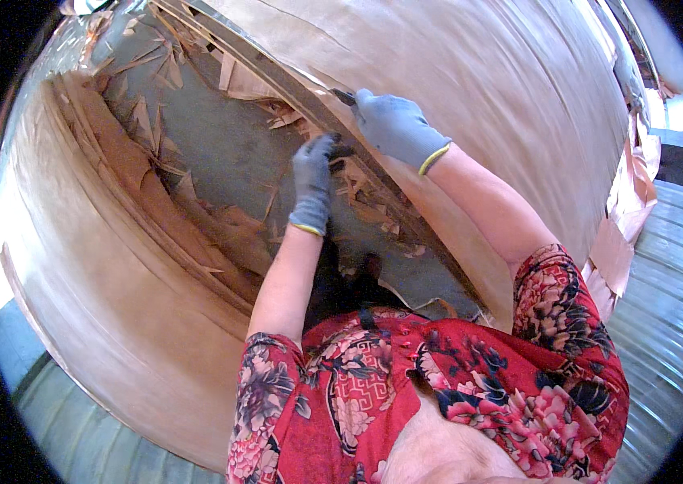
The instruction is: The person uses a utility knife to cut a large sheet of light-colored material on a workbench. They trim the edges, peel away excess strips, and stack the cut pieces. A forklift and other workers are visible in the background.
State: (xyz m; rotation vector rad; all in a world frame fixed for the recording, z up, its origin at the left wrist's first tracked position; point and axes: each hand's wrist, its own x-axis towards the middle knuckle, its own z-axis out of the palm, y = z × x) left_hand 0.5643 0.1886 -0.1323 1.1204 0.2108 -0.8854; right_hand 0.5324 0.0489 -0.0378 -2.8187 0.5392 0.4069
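My right hand (396,127), in a grey-blue glove with a yellow-green cuff edge, is closed around the dark handle of a knife (344,97). Its thin blade points up and left, over the near edge of a wide pale wood veneer sheet (503,105). In a matching glove with dark fingertips, my left hand (313,179) is lower and to the left, beside the long edge of the stack (394,185) under that sheet. The left fingers are curled in at this edge; what they grip, if anything, is hidden.
A second stack of veneer sheets (107,266) with ragged brown edges curves along the left. Between the stacks, torn veneer scraps (152,129) litter the grey floor (220,149). Ribbed metal sheeting (664,282) is at the right, and torn veneer strips (620,242) hang off the right stack.
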